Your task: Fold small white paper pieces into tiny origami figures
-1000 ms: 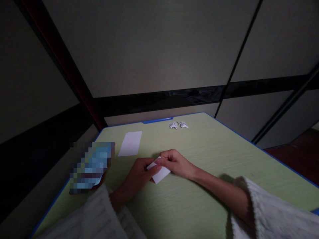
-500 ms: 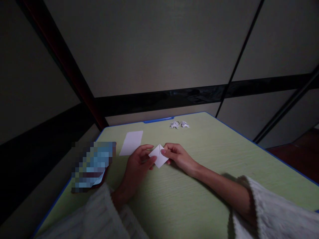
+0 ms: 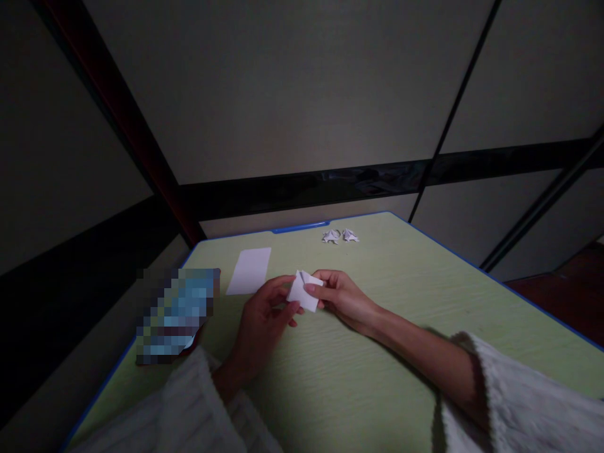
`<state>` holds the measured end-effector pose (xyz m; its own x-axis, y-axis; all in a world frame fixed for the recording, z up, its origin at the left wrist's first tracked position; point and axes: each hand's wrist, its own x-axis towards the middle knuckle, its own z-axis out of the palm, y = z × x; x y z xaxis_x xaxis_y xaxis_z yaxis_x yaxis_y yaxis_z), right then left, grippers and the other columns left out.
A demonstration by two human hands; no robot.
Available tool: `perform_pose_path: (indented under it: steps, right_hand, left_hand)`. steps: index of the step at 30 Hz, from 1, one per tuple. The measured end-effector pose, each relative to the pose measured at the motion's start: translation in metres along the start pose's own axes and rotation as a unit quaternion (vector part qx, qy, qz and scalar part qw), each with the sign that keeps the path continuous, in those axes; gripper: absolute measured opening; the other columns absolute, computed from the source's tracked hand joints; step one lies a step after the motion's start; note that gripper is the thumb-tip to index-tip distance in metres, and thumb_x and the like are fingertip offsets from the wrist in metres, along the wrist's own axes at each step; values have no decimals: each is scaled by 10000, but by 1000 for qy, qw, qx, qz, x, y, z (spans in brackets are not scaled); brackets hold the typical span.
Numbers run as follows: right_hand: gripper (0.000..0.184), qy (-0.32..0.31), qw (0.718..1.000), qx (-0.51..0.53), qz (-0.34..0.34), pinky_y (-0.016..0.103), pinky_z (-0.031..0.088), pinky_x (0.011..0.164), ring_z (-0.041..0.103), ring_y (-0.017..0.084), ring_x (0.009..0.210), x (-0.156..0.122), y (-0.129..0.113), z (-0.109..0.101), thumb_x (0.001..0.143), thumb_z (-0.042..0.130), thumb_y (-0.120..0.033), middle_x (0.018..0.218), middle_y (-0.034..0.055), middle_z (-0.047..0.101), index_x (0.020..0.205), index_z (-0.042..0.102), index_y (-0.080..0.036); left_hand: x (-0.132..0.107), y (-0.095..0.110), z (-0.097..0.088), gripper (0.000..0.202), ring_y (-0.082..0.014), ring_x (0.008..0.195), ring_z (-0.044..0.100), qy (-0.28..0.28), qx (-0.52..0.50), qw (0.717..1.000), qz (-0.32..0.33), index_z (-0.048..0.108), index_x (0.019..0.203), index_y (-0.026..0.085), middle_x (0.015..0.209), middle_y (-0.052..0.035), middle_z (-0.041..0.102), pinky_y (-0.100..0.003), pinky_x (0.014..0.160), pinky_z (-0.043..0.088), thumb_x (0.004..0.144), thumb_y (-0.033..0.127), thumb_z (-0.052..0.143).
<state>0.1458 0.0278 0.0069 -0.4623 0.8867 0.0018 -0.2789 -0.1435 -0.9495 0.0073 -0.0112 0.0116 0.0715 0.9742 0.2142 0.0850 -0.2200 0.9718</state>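
Observation:
A small folded piece of white paper (image 3: 306, 298) is held between my two hands above the table. My right hand (image 3: 340, 296) pinches its right side, thumb on top and fingers beneath. On the other side, my left hand (image 3: 267, 314) has its thumb at the lower left edge and its fingers behind the paper. A crease or flap edge runs down from the paper's top. Beyond my left hand lies a flat white sheet of paper (image 3: 250, 270).
Two small folded paper figures (image 3: 331, 236) sit near the far edge of the pale green table (image 3: 425, 283). A blurred-out device in a dark red case (image 3: 179, 314) lies at the left. Behind the table's blue rim stands a panelled wall or cupboard (image 3: 302, 107).
The folded paper has turned from a diamond position to a tilted square and shifted slightly right. My left fingers and thumb have moved along its left edge.

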Motion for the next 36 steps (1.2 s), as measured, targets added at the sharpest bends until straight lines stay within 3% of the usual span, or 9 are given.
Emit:
perform_pose_path:
  steps: [8,13,17,22,28,36]
  right_hand:
    - [249,-3,999,36,26,193,238,447,411,52,432,-1,-3,-1,579,621,-311,476,-20,498,554,487,-102]
    - [238,-10,999,23,38,205,253,460,418,59,431,-2,-4,-1,577,621,-305,478,-17,497,554,497,-103]
    - [248,-13,999,-5,35,198,242,452,400,53,432,-3,-4,-1,563,626,-314,462,-33,466,540,494,-105]
    - [264,-19,997,-76,19,195,221,434,362,45,419,-4,-4,-2,571,608,-344,457,-39,450,564,507,-101]
    - [283,-42,990,-134,6,196,237,432,349,47,422,-3,-2,-2,583,590,-367,457,-44,424,570,490,-102]
    - [236,-24,985,-168,-19,189,243,422,349,49,428,-4,-2,-1,599,573,-328,470,-43,424,571,483,-112]
  left_hand:
    - [-2,-1,-2,203,-89,515,543,-22,-16,1000,5,544,865,169,633,13,569,-171,431,420,664,164,523]
    - [-1,-1,-1,157,-65,461,497,-7,-7,1000,-10,582,769,158,607,21,558,-155,405,409,616,138,556]
    - [0,-3,1,100,-52,440,461,6,0,1000,-16,599,683,155,578,33,540,-143,385,399,587,132,581]
    - [3,-3,0,60,-71,523,486,-4,30,1000,9,629,614,159,677,6,546,-142,389,409,610,153,569]
    - [6,-4,-2,58,-50,462,454,14,7,1000,-6,588,516,127,674,13,499,-150,356,386,563,157,603]
    - [7,-8,-1,97,-60,456,464,46,-35,997,-44,512,515,138,582,32,521,-159,390,387,546,161,601]
